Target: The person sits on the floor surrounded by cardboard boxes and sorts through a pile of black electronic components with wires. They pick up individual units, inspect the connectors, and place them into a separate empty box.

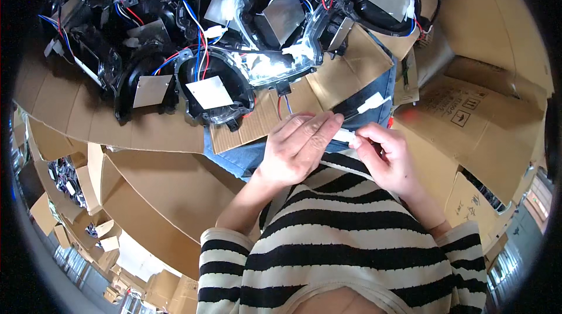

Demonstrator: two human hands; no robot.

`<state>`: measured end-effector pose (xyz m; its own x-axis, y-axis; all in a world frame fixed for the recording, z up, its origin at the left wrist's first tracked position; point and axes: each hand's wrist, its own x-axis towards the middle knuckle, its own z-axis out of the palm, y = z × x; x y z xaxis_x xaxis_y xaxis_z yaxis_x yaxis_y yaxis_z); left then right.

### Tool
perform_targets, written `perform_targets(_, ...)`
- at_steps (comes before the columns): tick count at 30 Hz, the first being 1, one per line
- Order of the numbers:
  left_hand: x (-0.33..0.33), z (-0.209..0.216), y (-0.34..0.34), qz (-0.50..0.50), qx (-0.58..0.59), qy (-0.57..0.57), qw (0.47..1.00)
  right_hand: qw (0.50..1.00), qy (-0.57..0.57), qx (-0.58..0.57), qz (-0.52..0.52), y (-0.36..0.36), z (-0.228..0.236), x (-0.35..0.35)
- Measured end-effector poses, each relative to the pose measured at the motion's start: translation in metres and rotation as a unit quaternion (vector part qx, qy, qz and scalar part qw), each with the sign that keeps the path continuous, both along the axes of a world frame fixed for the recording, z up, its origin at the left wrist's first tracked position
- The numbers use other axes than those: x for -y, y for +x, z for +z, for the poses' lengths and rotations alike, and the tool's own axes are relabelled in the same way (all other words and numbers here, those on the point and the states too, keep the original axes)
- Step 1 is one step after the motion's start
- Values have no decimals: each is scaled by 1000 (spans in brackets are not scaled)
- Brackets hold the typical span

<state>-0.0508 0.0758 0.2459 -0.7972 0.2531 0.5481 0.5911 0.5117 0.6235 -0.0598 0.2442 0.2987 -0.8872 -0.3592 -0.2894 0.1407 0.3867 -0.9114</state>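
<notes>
My right hand (386,153) pinches a white plug connector (344,135) between thumb and forefinger, just above my lap. The connector's other end runs under the fingers of my left hand (301,145), which are pressed together over it. Thin red and blue wires (284,105) drop from a lit headlamp (272,65) toward my left hand; where they end is hidden. Just beyond my fingertips, a second white connector (372,103) on a black cable lies over my jeans. Left of the lit lamp is a round black lamp housing (213,88) with a bare metal plate.
Several more black lamp housings (149,74) with loose wires crowd the cardboard (105,129) ahead of me. A folded cardboard piece (357,62) lies under the lit lamp. Open cartons stand on the left (158,191) and right (468,115), with further boxes on the floor.
</notes>
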Motion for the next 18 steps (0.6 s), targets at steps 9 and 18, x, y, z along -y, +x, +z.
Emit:
perform_targets(9, 14, 11, 20, -10, 460, 285, 841, 999, -5, -21, 32, -3, 10, -31)
perform_targets(18, 33, 24, 20, -122, 486, 407, 764, 986, -103, -12, 130, -18, 31, -27)
